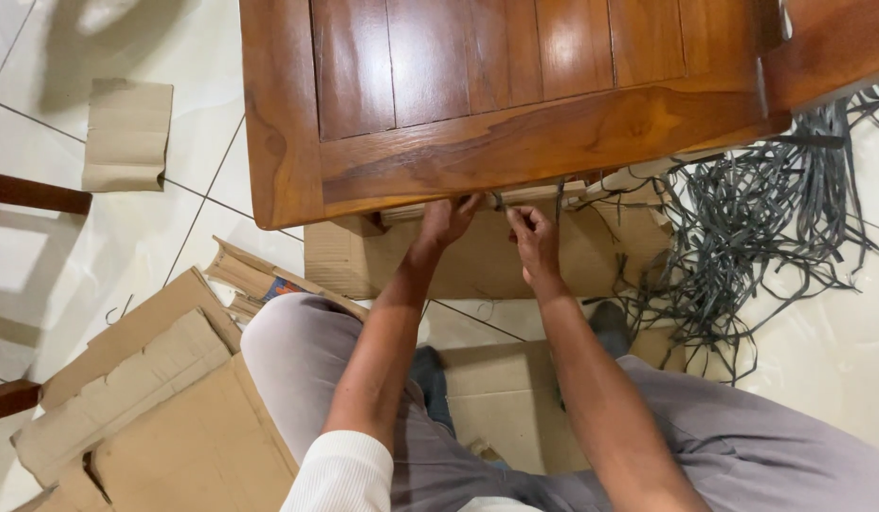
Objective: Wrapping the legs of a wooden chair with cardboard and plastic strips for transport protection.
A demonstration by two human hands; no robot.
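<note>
Head view, looking down on a seated person in grey trousers and a white sleeve; both forearms reach forward to the near edge of a varnished wooden tabletop (515, 142).

Left hand (446, 221): raised to the underside of the tabletop edge, fingers curled and tucked beneath the wood; whether it grips anything there cannot be told, as the fingertips are hidden.

Right hand (534, 242): just beside the left, thumb and forefinger pinched on a thin grey strap (497, 199) at the tabletop edge; the strap end is small and partly hidden.

Beneath the edge, a pale wooden slat (543, 194) lies crosswise, touching a sheet of flattened cardboard (477, 261) spread on the white tiled floor (212, 190).

To the right, a loose tangle of grey straps (761, 237) lies on the floor, near the right forearm; some strands run up under the tabletop.

To the left, more torn cardboard pieces (155, 408) lie stacked against the left knee; a separate folded cardboard scrap (126, 133) lies well apart on the tiles.
</note>
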